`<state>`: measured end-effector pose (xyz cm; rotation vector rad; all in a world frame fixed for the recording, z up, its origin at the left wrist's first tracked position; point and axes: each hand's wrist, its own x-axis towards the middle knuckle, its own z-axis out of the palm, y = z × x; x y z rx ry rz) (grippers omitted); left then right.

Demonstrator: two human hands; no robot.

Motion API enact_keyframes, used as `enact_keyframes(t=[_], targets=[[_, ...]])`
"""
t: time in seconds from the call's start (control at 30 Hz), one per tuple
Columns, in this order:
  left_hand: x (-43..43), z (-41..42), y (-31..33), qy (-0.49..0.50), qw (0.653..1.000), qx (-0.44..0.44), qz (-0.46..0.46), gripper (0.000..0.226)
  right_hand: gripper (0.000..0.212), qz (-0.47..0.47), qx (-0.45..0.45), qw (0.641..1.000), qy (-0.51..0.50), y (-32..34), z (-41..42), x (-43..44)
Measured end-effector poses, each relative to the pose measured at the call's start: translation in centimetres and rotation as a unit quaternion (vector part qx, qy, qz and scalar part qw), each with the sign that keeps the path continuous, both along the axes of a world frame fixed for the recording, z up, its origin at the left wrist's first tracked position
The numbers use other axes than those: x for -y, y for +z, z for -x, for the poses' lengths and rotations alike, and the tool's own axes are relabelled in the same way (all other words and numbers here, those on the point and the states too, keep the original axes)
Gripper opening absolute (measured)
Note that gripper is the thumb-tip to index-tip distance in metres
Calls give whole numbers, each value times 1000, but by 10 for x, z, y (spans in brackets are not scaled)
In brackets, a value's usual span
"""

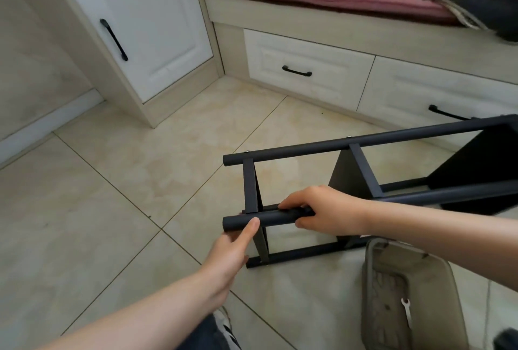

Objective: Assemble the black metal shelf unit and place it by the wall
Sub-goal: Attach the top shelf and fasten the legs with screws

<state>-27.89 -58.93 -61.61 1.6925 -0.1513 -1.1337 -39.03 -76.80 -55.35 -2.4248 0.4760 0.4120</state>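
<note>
A black metal shelf unit (364, 143) lay on its side on the tiled floor (140, 181), near white drawers (322, 83) with black handles. The right hand (330, 211) gripped the nearest upper tube (272, 219), fingers curled round it. The left hand (229, 254) held the same tube's open end, thumb lying along it and fingers tucked beneath. Just beside the unit stood a grey basket (370, 293) with a small white wrench (406, 310) inside.
</note>
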Motion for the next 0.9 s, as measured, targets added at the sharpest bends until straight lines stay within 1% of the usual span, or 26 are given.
enact_keyframes(t=[0.03,0.07,0.1,0.17,0.2,0.23,0.27,0.33,0.5,0.67,0.77,0.9], targets=[[4,5,1,5,1000,-6,6,18,43,8,2,1000,-2,0,0,1],[9,10,2,11,1000,-6,12,17,44,17,6,1000,-4,1,0,1],[13,14,3,16,1000,-3,21,29,45,29,8,1000,-5,1,0,3],[22,18,2,32,998,7,44,80,48,64,-2,998,3,1,4,5],[25,19,1,39,998,9,55,100,49,87,-15,996,11,2,6,7],[28,18,2,44,997,9,67,108,51,113,-29,993,19,3,8,9],[31,18,4,51,996,8,78,107,52,139,-41,989,26,4,9,11],[34,17,4,70,994,12,87,96,54,173,-54,983,31,6,9,15],[38,16,7,87,990,33,105,90,53,193,-61,978,46,12,6,16],[52,8,25,86,984,77,137,80,50,211,-37,976,32,28,4,30],[65,-2,49,98,977,106,155,64,46,220,-10,975,10,46,-1,39],[83,-19,90,97,970,156,160,33,39,240,17,970,-19,82,-13,56]])
